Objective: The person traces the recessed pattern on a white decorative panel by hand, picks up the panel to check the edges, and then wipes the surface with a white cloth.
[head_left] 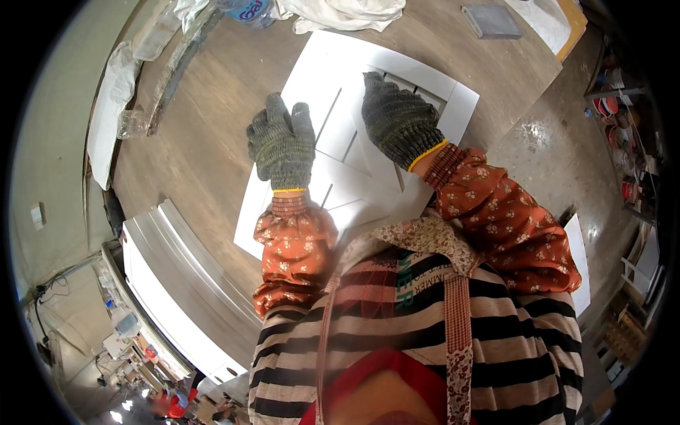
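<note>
A large white panel with straight dark slots and recessed lines lies on the wood-toned table in front of me. My left hand, in a dark grey-green knit glove with a yellow cuff, rests flat near the panel's left edge, its fingers a little apart. On the upper right part of the panel is my right hand, gloved the same way. Its fingers are bent and pressed together, back of the hand up; whatever is under them is hidden. Orange patterned sleeves cover both forearms.
White cloth and a clear plastic bottle are at the table's far edge. A grey rectangular block sits far right. Long white mouldings stand at the left. Shelves with spools are beyond the right side.
</note>
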`<state>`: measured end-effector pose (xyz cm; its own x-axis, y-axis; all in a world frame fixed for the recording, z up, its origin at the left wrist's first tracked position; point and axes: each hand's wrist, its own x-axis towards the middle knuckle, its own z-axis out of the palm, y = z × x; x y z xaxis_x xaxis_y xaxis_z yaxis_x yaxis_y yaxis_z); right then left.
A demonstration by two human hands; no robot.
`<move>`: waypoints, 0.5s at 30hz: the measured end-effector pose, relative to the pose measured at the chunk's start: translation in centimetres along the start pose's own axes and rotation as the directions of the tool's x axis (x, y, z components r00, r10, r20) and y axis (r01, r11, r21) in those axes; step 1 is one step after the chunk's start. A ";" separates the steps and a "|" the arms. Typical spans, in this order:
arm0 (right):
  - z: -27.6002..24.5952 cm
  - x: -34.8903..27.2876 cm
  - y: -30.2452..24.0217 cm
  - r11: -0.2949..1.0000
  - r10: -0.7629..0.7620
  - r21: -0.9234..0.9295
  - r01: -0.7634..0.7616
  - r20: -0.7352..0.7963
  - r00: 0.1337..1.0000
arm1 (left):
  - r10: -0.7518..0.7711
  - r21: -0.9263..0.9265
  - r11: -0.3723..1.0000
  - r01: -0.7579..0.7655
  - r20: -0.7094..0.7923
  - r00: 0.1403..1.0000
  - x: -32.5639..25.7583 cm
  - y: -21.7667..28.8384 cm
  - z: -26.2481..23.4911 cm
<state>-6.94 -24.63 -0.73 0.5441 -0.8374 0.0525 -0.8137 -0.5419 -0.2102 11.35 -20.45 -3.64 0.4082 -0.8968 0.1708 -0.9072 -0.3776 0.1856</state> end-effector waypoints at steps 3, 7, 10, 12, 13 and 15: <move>0.7 -0.1 0.0 0.998 -0.009 -0.063 0.007 -0.030 1.000 | -0.029 -0.011 1.000 0.029 0.072 0.997 0.2 0.5 -0.5; 0.3 -0.1 0.2 0.998 0.029 -0.052 -0.033 -0.069 0.997 | -0.007 0.000 1.000 0.007 0.016 1.000 0.3 0.6 0.1; -0.2 1.0 0.6 0.998 0.057 -0.031 -0.057 0.013 0.998 | -0.014 -0.010 1.000 0.014 0.040 0.999 0.3 1.0 -0.3; -1.4 1.4 0.4 0.999 0.049 -0.012 -0.048 0.146 0.988 | -0.022 0.004 1.000 0.022 0.034 0.999 0.3 1.2 -0.1; -1.1 1.3 0.2 0.999 0.045 -0.030 -0.041 0.156 0.987 | -0.018 0.001 1.000 0.018 0.033 0.999 0.1 0.9 0.1; -0.1 0.5 -0.2 0.995 0.038 -0.096 -0.026 0.126 0.991 | -0.010 -0.011 1.000 0.010 0.029 1.000 -0.1 0.4 0.5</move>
<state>-6.50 -24.92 -0.57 0.5339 -0.8418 -0.0793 -0.8436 -0.5240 -0.1173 10.86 -20.61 -4.06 0.4138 -0.8994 0.1412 -0.9019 -0.3839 0.1979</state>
